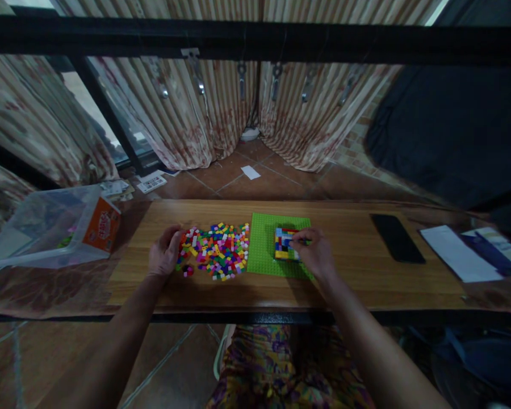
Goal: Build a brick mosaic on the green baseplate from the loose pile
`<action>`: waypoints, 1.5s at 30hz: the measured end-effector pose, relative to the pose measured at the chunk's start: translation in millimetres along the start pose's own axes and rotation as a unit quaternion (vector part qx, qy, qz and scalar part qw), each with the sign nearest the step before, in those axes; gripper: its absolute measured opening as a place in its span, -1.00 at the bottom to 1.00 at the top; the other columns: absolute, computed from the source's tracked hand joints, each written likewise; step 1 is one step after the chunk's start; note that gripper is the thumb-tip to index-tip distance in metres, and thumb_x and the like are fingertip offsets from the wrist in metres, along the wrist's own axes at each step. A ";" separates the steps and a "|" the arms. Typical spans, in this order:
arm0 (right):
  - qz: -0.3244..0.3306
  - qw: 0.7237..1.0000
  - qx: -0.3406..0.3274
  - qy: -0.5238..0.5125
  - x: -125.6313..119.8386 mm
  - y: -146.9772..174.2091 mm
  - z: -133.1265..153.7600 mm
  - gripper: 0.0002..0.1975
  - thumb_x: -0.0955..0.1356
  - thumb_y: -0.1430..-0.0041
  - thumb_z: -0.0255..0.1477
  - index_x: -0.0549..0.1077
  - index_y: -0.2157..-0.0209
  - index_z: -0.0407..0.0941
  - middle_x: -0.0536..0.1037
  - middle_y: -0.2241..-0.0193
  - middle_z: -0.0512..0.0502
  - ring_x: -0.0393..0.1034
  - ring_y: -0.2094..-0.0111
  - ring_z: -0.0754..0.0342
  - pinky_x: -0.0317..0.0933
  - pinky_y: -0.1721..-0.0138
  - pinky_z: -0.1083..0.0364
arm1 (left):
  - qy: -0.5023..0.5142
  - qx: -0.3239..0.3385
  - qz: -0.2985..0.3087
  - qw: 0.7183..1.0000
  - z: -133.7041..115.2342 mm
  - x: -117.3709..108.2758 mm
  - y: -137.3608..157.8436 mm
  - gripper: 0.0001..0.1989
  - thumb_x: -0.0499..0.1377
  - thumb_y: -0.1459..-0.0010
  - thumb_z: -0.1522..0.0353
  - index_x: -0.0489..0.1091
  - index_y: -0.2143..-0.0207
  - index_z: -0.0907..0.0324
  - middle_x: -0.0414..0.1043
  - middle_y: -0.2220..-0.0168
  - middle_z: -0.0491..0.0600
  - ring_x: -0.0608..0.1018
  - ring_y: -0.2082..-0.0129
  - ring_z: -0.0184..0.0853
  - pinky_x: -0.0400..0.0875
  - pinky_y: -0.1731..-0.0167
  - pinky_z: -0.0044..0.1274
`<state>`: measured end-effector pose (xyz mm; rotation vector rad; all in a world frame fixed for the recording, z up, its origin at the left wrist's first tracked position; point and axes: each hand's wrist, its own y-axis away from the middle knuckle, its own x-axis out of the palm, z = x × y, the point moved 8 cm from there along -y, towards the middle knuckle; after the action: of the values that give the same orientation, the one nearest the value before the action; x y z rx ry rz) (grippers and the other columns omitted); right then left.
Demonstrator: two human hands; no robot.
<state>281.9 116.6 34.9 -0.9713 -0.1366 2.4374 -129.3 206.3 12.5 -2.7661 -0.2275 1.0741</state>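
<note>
A loose heap of small toy bricks in many colours lies spread on the wooden table. My left hand rests at the heap's left edge, fingers loosely curved and thumb apart from them, beside some red bricks. Right of the heap lies a green studded baseplate. On it stands a low rectangular brick build with blue, red and yellow parts. My right hand reaches over the build's right side, its thumb and fingers pinched on a small blue brick at its top. The fingers hide part of the build.
A black phone-like slab lies on the right of the wooden table, with white paper beyond it. At the left stands a clear plastic bin with an orange label. A dark metal bar crosses above, hung with hooks.
</note>
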 end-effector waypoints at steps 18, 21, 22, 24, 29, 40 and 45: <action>-0.138 0.943 0.130 -0.274 -49.3 31.2 -34.5 -0.75 0.44 0.10 -0.27 0.50 0.42 -0.16 0.51 0.48 -0.03 0.37 0.43 0.10 0.24 0.35 0.11 | -0.005 -0.004 -0.008 1.000 -6.4 -3.9 1.2 -0.51 -0.04 -0.16 0.04 0.42 0.11 0.19 0.54 0.16 0.07 0.54 0.12 -0.13 0.43 0.09 -0.36; -0.144 0.943 0.126 -0.273 -56.1 42.4 -27.4 -0.76 0.44 0.10 -0.27 0.49 0.43 -0.16 0.52 0.47 -0.03 0.38 0.41 0.10 0.25 0.34 0.10 | -0.005 0.009 -0.007 1.000 -4.8 -3.0 0.0 -0.51 -0.04 -0.17 0.05 0.43 0.11 0.19 0.54 0.16 0.07 0.54 0.12 -0.14 0.43 0.09 -0.36; -0.143 0.943 0.123 -0.275 -56.2 45.7 -24.9 -0.76 0.44 0.09 -0.27 0.49 0.43 -0.15 0.53 0.46 -0.04 0.39 0.40 0.09 0.26 0.32 0.10 | -0.003 0.009 -0.007 1.000 -3.5 -2.4 -0.3 -0.51 -0.04 -0.17 0.04 0.43 0.10 0.20 0.54 0.16 0.07 0.54 0.12 -0.14 0.42 0.09 -0.36; -0.138 0.941 0.121 -0.284 -53.2 51.8 -20.5 -0.77 0.44 0.07 -0.28 0.49 0.41 -0.15 0.53 0.44 -0.04 0.40 0.38 0.09 0.27 0.29 0.09 | 0.006 0.004 -0.008 1.000 -0.2 -0.9 -0.4 -0.48 -0.04 -0.17 0.03 0.42 0.08 0.20 0.54 0.15 0.07 0.54 0.12 -0.15 0.41 0.09 -0.36; -0.091 0.953 0.090 -0.274 -32.2 65.8 1.4 -0.79 0.42 -0.02 -0.28 0.50 0.37 -0.12 0.55 0.40 -0.05 0.42 0.35 0.07 0.27 0.27 0.08 | 0.028 -0.007 -0.013 0.999 2.0 1.2 2.9 -0.46 -0.04 -0.16 0.01 0.41 0.08 0.23 0.54 0.16 0.08 0.54 0.13 -0.16 0.41 0.09 -0.39; 0.193 0.960 -0.144 -0.143 70.7 92.4 110.8 -0.81 0.26 -0.24 -0.42 0.51 0.24 -0.06 0.54 0.28 -0.07 0.43 0.23 0.04 0.27 0.17 0.07 | 0.045 0.007 -0.016 0.999 -3.2 0.3 5.9 -0.61 -0.04 -0.21 0.14 0.46 0.20 0.18 0.56 0.21 0.04 0.54 0.15 -0.22 0.38 0.09 -0.45; 0.197 0.961 -0.186 -0.064 103.7 65.7 128.4 -0.78 0.24 -0.24 -0.46 0.51 0.21 -0.10 0.53 0.22 -0.14 0.41 0.16 -0.01 0.24 0.07 0.04 | 0.056 0.003 -0.008 0.998 3.0 3.9 4.8 -0.60 -0.05 -0.22 0.14 0.47 0.20 0.18 0.57 0.23 0.04 0.55 0.17 -0.22 0.39 0.09 -0.46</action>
<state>104.9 122.5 48.1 -1.0784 -0.5071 2.9107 -128.1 202.7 6.8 -2.8027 -0.2308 0.9120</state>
